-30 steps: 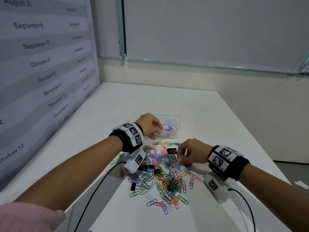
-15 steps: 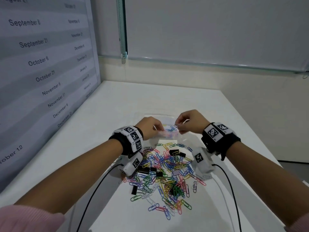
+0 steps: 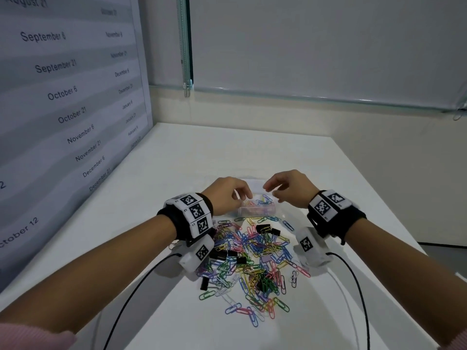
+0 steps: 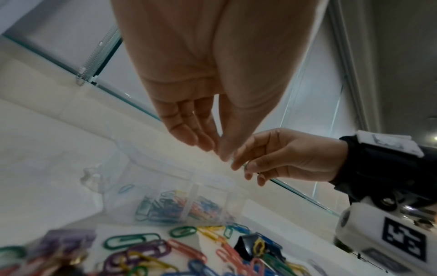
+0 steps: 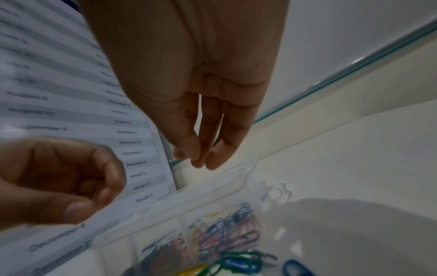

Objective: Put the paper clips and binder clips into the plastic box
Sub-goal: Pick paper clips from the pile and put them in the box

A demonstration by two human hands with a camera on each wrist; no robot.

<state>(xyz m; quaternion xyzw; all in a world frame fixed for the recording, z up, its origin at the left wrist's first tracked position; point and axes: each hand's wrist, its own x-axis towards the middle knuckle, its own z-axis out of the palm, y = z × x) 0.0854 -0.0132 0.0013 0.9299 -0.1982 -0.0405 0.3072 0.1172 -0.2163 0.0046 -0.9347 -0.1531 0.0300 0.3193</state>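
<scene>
A clear plastic box (image 3: 255,210) with dividers sits open on the white table and holds several coloured paper clips (image 4: 165,205). Just in front of it lies a pile of coloured paper clips (image 3: 252,256) mixed with black binder clips (image 3: 264,228). Both hands hover over the box. My left hand (image 3: 242,198) has its fingers curled against the thumb, and a small yellow glint of a clip shows in the pinch (image 5: 74,193). My right hand (image 3: 271,192) hangs with relaxed fingers (image 5: 212,158), a gap between thumb and fingers, and nothing in it.
A large date chart (image 3: 63,97) covers the wall along the table's left side. Black cables (image 3: 131,299) run from both wrist units toward the near edge. The table's right edge (image 3: 379,198) drops off to the floor. A window blind hangs behind.
My right hand rose from the pile with clips, moved up-left over the box, and now its fingers have loosened. My left hand stayed over the box's left side.
</scene>
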